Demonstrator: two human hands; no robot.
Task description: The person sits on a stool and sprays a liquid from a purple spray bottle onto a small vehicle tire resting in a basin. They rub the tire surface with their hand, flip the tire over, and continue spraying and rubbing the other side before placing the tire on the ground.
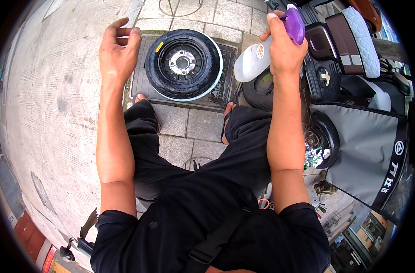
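Observation:
A small black tire (152, 73) mounted on a black wheel rim with a silver hub (182, 62) lies flat before me, on top of a pale round support whose edge shows at the right and below. The tire looks wet and bears a yellow sticker. Beneath is a dark metal cover plate (139, 87) set in the paving. My left hand (118, 51) is raised left of the tire, fingers bent and apart, holding nothing. In my right hand (286, 51) is a translucent spray bottle (251, 63) with a purple trigger head (294, 25), tilted, up to the right of the tire.
Another black tire (257, 94) lies on the ground beyond my right forearm. Scooter parts, including a quilted seat (361, 41) and a grey cover (361, 146), crowd the right side. My sandaled feet stand at the plate's near edge. Pale concrete (57, 102) lies on the left.

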